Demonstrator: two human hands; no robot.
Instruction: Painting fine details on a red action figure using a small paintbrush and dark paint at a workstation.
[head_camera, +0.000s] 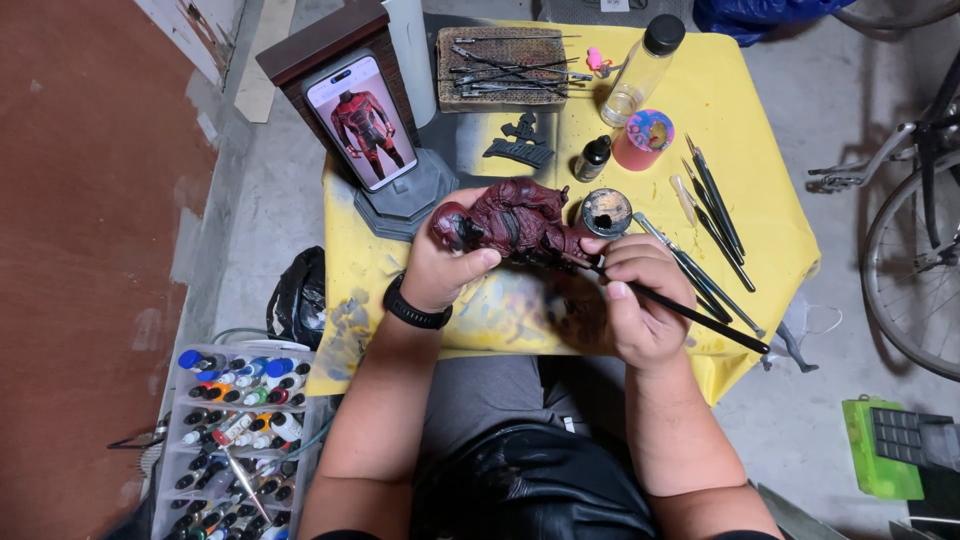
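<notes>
I noted the left hand (440, 268) clamped around a dark red figurine (508, 222), which was held just above the near-middle of the yellow-covered table (760, 130). The right hand (640, 305) was closed on a thin black paintbrush (690, 312), with the brush tip touching the underside of the figurine and the handle pointing toward the table's right edge. The two hands sat close together.

Containers:
- A clear bottle with a black cap (645, 62) lay tilted near the far edge; its contents could not be determined.
- A small dark dropper bottle (592, 158) stood beside a pink cup (645, 138) with swirled paint inside.
- A round paint-smeared lid or pot (605, 212) sat just beyond the right hand.
- A clear tray of small paint bottles with mixed-colour caps (235, 440) stood on the floor, off the table's left near corner.

Surroundings:
- Spare brushes (715, 215) lay loose toward the right edge.
- A mat carrying thin metal tools (503, 68) rested at the far edge.
- A phone (362, 122) showing a red-suited figure leaned against a dark block at the far left corner, on a grey stand base (410, 200).
- A bicycle wheel (915, 265) stood to the right of the table, and a green box (880, 445) lay on the floor.
</notes>
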